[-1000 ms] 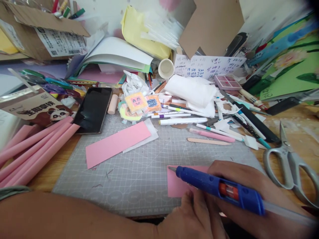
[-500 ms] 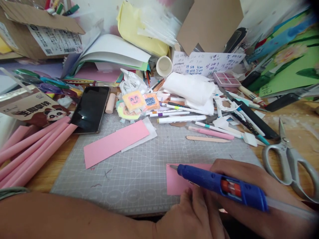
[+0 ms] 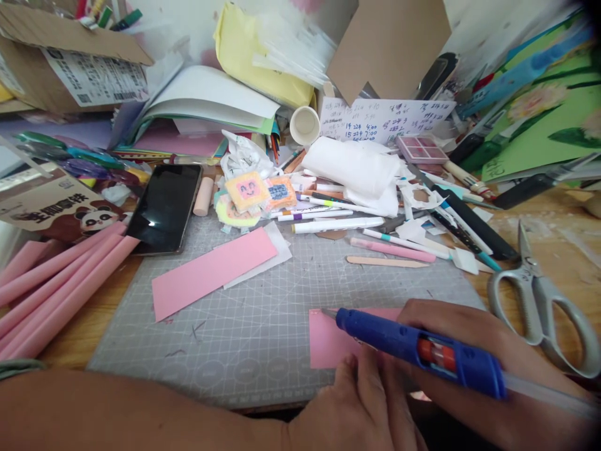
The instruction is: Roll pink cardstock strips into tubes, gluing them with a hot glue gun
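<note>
My right hand [image 3: 451,338] is wrapped round a blue hot glue pen [image 3: 399,341], with a clear glue stick [image 3: 539,388] coming out of its back end. Its metal tip meets the upper edge of a pink paper strip [image 3: 323,344], close to the left corner. A faint shiny trace shows at that corner. My left hand [image 3: 357,401] holds the strip at its lower edge, fingers close together; the thumb is hidden. The strip's right part lies under my hands. On the mat's left side, another pink strip [image 3: 213,272] rests partly over a white paper piece [image 3: 282,244].
A grey cutting mat [image 3: 263,332] lies beneath. Scissors [image 3: 539,294] are at the right, and a wooden stick [image 3: 387,261] lies beyond the strip. Pink rolls [image 3: 70,294] and a phone [image 3: 164,207] are at the left. Pens, tissues and a paper cup [image 3: 305,125] crowd the back.
The pen tip has moved slightly right along the strip's upper edge. My left hand keeps its place on the strip. The whole view has shifted a little.
</note>
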`<state>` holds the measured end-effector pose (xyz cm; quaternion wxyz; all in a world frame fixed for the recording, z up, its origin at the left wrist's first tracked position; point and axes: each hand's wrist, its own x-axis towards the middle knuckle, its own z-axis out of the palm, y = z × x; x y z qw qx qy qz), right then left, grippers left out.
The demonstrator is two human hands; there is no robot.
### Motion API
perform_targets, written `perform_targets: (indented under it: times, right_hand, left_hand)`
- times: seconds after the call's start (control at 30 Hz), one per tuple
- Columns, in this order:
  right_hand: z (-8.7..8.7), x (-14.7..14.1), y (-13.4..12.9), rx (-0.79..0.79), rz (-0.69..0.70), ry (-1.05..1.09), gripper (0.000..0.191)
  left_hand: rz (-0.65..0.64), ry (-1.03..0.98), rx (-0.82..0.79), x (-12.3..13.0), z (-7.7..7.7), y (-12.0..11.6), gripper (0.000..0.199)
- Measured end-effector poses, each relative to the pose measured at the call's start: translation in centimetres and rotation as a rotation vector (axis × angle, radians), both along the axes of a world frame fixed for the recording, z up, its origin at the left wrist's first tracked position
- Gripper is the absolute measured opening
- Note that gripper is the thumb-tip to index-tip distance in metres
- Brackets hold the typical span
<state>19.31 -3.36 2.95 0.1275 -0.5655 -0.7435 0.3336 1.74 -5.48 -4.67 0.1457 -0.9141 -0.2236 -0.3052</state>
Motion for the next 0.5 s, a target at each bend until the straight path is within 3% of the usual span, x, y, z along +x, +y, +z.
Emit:
perform_targets:
  times: [0.23, 0.5]
  right_hand:
    - [0.66, -0.29, 0.00, -0.017, -0.009, -0.032, 0.008]
    - [0.41, -0.06, -0.28, -0.047, -0.020, 0.002, 0.012]
  left_hand:
    - [0.058, 0.019, -0.034, -0.02, -0.28, -0.72, 0.035]
    - [0.002, 0.102, -0.040, -0.48, -0.22, -0.89, 0.029]
